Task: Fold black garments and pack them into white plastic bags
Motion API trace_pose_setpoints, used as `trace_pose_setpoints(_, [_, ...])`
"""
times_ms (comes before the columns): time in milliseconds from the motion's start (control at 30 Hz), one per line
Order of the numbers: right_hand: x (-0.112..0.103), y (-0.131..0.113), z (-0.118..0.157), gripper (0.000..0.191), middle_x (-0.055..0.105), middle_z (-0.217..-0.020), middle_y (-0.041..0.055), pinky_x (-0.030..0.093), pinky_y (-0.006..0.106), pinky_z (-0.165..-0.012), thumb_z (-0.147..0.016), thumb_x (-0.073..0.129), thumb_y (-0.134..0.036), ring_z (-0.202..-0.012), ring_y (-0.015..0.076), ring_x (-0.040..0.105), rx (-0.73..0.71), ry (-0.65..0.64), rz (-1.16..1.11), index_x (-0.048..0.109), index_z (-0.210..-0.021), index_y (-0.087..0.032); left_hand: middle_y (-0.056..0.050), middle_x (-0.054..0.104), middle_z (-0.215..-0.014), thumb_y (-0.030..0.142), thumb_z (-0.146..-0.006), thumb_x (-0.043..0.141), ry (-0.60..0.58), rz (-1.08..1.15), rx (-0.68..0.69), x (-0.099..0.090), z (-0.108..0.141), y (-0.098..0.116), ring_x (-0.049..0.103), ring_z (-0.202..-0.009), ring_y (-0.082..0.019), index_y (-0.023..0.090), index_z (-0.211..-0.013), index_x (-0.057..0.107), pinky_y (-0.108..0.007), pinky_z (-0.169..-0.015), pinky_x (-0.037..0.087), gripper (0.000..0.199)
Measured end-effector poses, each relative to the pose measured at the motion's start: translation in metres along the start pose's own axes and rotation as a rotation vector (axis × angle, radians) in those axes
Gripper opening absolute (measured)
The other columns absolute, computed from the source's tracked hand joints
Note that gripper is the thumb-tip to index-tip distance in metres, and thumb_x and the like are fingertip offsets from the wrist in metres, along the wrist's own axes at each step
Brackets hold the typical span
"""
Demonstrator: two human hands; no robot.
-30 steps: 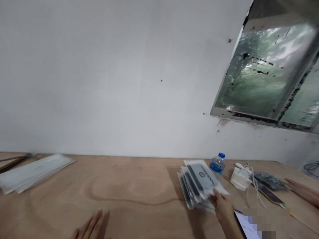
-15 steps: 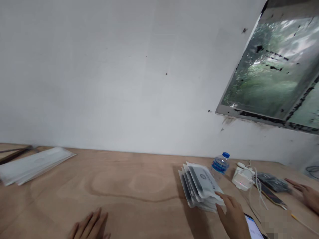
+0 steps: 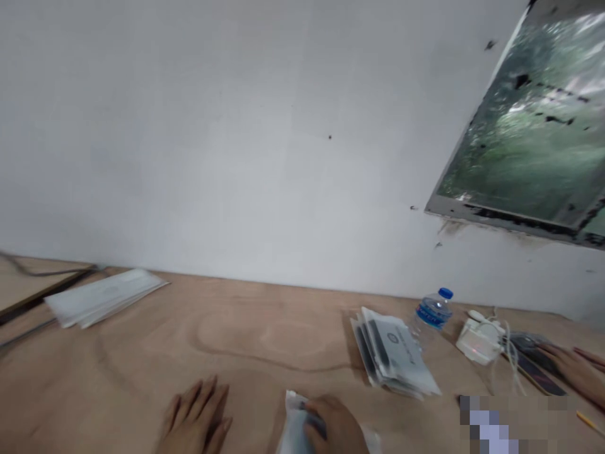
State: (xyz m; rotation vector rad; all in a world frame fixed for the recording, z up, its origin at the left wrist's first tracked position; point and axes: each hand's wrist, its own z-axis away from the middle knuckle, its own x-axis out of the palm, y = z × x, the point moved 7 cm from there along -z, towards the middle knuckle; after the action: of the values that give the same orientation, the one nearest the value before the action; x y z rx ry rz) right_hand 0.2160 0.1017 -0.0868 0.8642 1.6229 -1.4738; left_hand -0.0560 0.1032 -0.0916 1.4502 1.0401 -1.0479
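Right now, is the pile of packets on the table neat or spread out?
Spread out: the plastic packets lie fanned, each overlapping the next, with uneven edges.

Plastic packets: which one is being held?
The white packet in the right hand; the rest lie in the stack by the water bottle and the pile far left.

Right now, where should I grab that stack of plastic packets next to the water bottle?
Take the stack of plastic packets by its near edge, coming from your side over the plywood table, thumb on top. The packets lie flat and fanned, so pinch through all layers. The water bottle stands just behind it, crowding the far side.
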Motion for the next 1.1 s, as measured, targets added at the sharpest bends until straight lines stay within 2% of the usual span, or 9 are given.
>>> trace_pose_setpoints(100, [0.008, 0.01, 0.001, 0.041, 0.062, -0.12, 0.0121, 0.037, 0.037, -0.093, -0.072, 0.055, -0.027, -0.113, 0.0293, 0.052, 0.087, -0.031, -0.087, 0.062, -0.111, -0.018, -0.006, 0.049, -0.14, 0.039, -0.083, 0.046, 0.042, 0.07, 0.003, -0.006, 0.004, 0.005, 0.039, -0.131, -0.032, 0.026, -0.125, 0.058, -0.058, -0.108, 0.022, 0.046])
trace_pose_setpoints(233, [0.026, 0.013, 0.004, 0.015, 0.068, -0.074, 0.0052, 0.044, 0.028, -0.067, -0.072, 0.05, -0.025, -0.073, 0.0201, 0.062, 0.081, -0.219, -0.265, 0.063, -0.074, -0.019, -0.006, 0.066, -0.118, 0.034, -0.087, 0.042, 0.0, 0.395, 0.029, -0.009, 0.01, 0.031, 0.056, -0.113, -0.027, 0.024, -0.107, 0.069, -0.045, -0.099, 0.038, 0.035])
trace_pose_setpoints(367, [0.028, -0.024, 0.01, 0.014, 0.064, -0.067, 0.0007, 0.043, 0.024, -0.062, -0.073, 0.051, -0.032, -0.067, 0.0165, 0.059, -0.05, -0.276, -0.448, 0.059, -0.069, -0.02, -0.002, 0.068, -0.075, 0.032, -0.083, 0.046, -0.206, 0.802, 0.038, 0.003, 0.016, 0.072, 0.06, -0.072, -0.018, 0.019, -0.08, 0.069, -0.027, -0.066, 0.044, 0.026])
trace_pose_setpoints(500, [0.006, -0.068, 0.004, 0.025, 0.063, -0.068, 0.0013, 0.042, 0.025, -0.061, -0.077, 0.052, -0.042, -0.067, 0.0168, 0.057, -0.106, -0.204, -0.639, 0.061, -0.071, -0.02, 0.003, 0.053, -0.06, 0.031, -0.078, 0.049, -0.197, 0.994, 0.009, -0.003, 0.019, 0.093, 0.048, -0.061, -0.013, 0.018, -0.067, 0.06, -0.023, -0.057, 0.035, 0.021])
trace_pose_setpoints(633, [-0.008, -0.076, 0.002, 0.027, 0.056, -0.059, -0.0012, 0.036, 0.024, -0.053, -0.077, 0.052, -0.044, -0.056, 0.0141, 0.051, -0.094, -0.148, -0.58, 0.056, -0.065, -0.02, 0.005, 0.043, -0.057, 0.034, -0.076, 0.048, -0.022, 1.075, -0.051, -0.032, 0.015, 0.072, 0.042, -0.059, -0.013, 0.02, -0.059, 0.05, -0.023, -0.056, 0.032, 0.023])
trace_pose_setpoints(800, [-0.006, -0.026, 0.02, 0.025, 0.061, -0.061, 0.0001, 0.04, 0.025, -0.057, -0.076, 0.052, -0.041, -0.061, 0.0163, 0.057, -0.072, -0.133, -0.416, 0.057, -0.062, -0.021, 0.005, 0.043, -0.056, 0.041, -0.075, 0.05, 0.178, 1.091, -0.151, -0.07, 0.015, 0.015, 0.043, -0.058, -0.014, 0.02, -0.058, 0.049, -0.023, -0.056, 0.034, 0.026])
trace_pose_setpoints(900, [-0.016, -0.015, 0.025, 0.023, 0.066, -0.07, 0.002, 0.044, 0.025, -0.062, -0.078, 0.051, -0.04, -0.068, 0.0179, 0.061, -0.072, -0.096, -0.418, 0.061, -0.07, -0.022, 0.004, 0.047, -0.057, 0.041, -0.078, 0.05, 0.173, 1.082, -0.116, -0.079, 0.019, 0.009, 0.045, -0.058, -0.014, 0.02, -0.061, 0.052, -0.023, -0.056, 0.036, 0.028])
trace_pose_setpoints(1000, [-0.034, -0.048, 0.024, 0.03, 0.07, -0.082, 0.0043, 0.047, 0.026, -0.07, -0.086, 0.044, -0.042, -0.077, 0.0184, 0.064, -0.203, -0.101, -0.49, 0.067, -0.085, -0.023, 0.003, 0.051, -0.062, 0.04, -0.084, 0.048, 0.183, 1.03, -0.034, -0.083, 0.024, 0.028, 0.049, -0.061, -0.015, 0.02, -0.064, 0.054, -0.023, -0.057, 0.039, 0.028])
trace_pose_setpoints(1100, [-0.035, -0.097, 0.021, 0.024, 0.072, -0.08, 0.0025, 0.047, 0.026, -0.07, -0.08, 0.055, -0.041, -0.074, 0.0185, 0.064, -0.315, -0.25, -0.521, 0.071, -0.084, -0.024, 0.001, 0.056, -0.066, 0.035, -0.089, 0.044, 0.218, 0.899, 0.098, -0.093, 0.028, 0.057, 0.054, -0.065, -0.015, 0.02, -0.068, 0.056, -0.024, -0.063, 0.042, 0.028])
